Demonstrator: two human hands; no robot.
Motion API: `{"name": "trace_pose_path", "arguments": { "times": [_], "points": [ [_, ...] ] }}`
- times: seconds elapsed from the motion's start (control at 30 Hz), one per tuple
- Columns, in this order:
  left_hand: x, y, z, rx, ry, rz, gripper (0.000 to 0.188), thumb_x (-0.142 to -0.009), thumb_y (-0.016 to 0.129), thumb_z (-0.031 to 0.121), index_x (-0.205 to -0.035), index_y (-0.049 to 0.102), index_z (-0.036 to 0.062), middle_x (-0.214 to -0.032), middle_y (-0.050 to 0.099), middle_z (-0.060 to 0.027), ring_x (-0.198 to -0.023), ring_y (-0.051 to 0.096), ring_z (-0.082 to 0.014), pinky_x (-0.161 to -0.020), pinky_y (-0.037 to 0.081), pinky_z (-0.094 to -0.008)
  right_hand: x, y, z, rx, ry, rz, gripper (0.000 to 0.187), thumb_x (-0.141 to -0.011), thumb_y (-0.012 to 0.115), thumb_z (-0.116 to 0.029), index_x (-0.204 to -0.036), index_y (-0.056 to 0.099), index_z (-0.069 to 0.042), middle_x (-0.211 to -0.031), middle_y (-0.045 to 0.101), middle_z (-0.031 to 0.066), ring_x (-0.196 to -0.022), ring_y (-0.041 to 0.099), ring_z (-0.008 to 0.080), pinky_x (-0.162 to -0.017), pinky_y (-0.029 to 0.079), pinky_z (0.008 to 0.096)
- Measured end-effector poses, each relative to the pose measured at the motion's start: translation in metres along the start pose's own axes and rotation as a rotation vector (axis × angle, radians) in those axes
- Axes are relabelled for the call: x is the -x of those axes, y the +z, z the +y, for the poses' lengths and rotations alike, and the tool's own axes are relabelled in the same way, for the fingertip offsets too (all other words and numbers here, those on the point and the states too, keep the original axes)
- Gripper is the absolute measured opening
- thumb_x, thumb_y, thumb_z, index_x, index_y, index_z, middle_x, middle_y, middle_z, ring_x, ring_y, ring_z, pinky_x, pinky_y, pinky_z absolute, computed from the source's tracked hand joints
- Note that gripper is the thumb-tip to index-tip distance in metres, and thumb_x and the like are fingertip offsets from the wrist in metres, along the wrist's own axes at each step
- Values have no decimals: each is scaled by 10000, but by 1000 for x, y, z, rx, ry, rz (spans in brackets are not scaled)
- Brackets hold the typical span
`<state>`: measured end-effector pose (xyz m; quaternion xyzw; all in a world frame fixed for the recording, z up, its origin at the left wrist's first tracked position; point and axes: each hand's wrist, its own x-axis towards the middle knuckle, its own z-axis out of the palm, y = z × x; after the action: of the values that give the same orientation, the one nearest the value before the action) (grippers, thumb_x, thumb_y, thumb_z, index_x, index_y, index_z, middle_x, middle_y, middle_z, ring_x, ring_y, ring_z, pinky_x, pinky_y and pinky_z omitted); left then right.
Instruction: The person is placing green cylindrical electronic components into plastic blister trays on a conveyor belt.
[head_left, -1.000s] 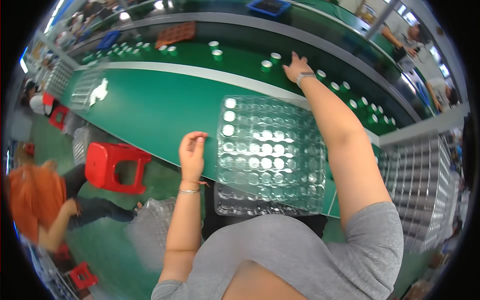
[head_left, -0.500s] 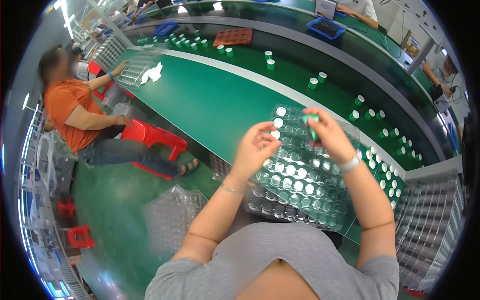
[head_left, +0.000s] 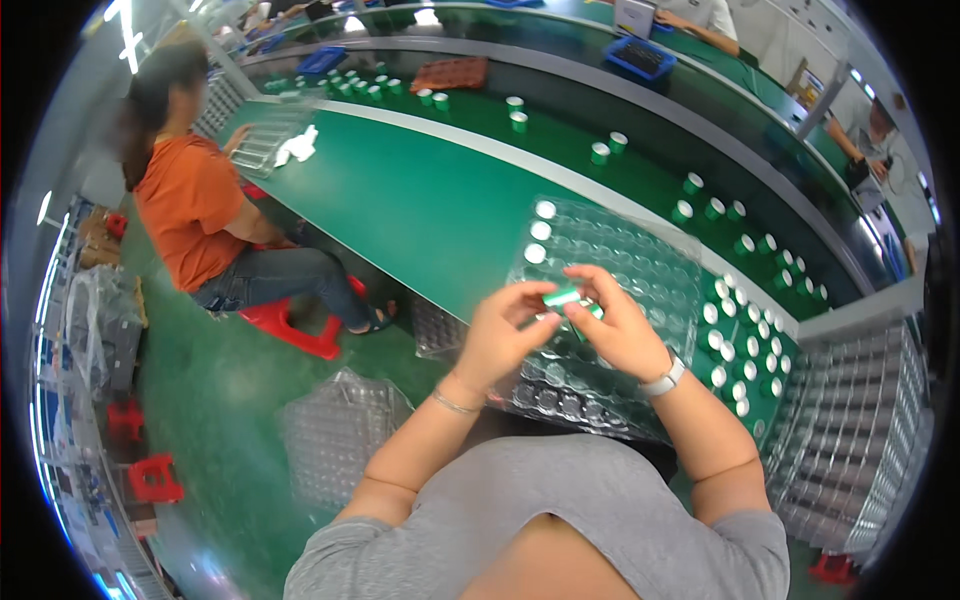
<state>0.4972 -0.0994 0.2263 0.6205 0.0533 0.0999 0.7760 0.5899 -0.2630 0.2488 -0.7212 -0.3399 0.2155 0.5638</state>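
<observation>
Over a clear plastic tray (head_left: 635, 252) with rows of round pockets, my two hands meet close together. The fingers of my left hand (head_left: 498, 338) pinch one end of a small green cylinder (head_left: 562, 297). A second green cylinder (head_left: 592, 312) is gripped in my right hand (head_left: 625, 335), which has a white band at its wrist. Both cylinders lie roughly sideways, and fingers partly cover them. Three cylinders with white tops (head_left: 540, 231) stand in the tray's pockets along its left edge.
Several green cylinders (head_left: 740, 345) stand right of the tray, others along the belt (head_left: 560, 180) beyond. Stacked clear trays (head_left: 845, 440) are at right. A seated person in orange (head_left: 195, 205) is at left by a red stool (head_left: 290, 325). Another tray (head_left: 345, 430) lies lower left.
My right hand has moved down and left to meet my left hand, and the cylinders now show between them. The seated person has turned and leaned toward the table. The view has shifted slightly.
</observation>
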Motion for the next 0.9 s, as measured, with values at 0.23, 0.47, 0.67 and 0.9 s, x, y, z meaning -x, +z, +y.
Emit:
{"name": "trace_pose_path", "arguments": {
  "times": [0.23,0.47,0.67,0.9],
  "points": [
    [-12,-4,-2,160,48,30,333,-877,576,-41,-1206,522,-49,-1155,597,-116,-1077,585,-189,-948,486,-326,5,-27,12,-571,339,123,251,-945,569,-170,-1164,515,-61,-996,575,24,-813,562,103,-673,483,234],
    [1,9,20,-52,-100,96,314,-889,579,-3,-1203,563,-9,-1155,608,-77,-1079,571,-139,-934,472,-284,22,-17,9,-425,125,71,333,-860,633,-27,-1178,533,-12,-1064,547,69,-836,588,160,-744,495,290],
    [12,24,6,146,-117,-55,299,-917,568,9,-1216,559,-17,-1126,598,-57,-1052,566,-115,-909,460,-254,50,-15,2,-589,240,134,350,-866,634,10,-1196,519,4,-1013,586,70,-832,603,130,-715,510,264],
    [25,23,7,83,-33,-67,321,-912,605,23,-1226,556,-18,-1082,599,-56,-1014,576,-104,-877,473,-245,57,-13,0,-599,202,131,352,-865,630,-13,-1197,510,-1,-928,599,56,-756,589,120,-698,506,264]
  ]
}}
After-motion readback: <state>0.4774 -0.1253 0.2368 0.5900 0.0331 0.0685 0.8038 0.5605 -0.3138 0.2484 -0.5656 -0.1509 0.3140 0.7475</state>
